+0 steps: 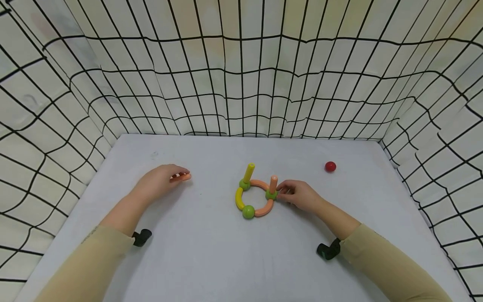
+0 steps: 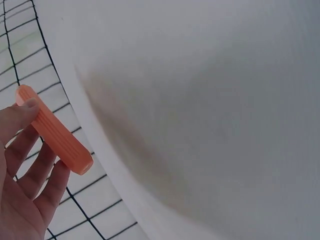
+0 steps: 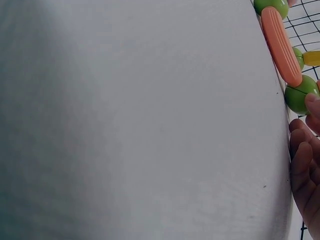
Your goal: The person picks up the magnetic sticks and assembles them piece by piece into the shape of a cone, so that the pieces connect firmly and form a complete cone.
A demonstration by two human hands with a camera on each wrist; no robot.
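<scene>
An orange ridged stick is held between the thumb and fingers of my left hand, above the left part of the table. Nearer the middle lies a ring of curved orange and yellow pieces joined by green balls. Two straight sticks rise from it, one yellow and one orange. My right hand pinches the right-hand green ball under the upright orange stick. In the right wrist view only part of that hand shows, at the edge.
A red ball lies on the white table to the right, beyond my right hand. Black netting over white walls encloses the table at the back and both sides.
</scene>
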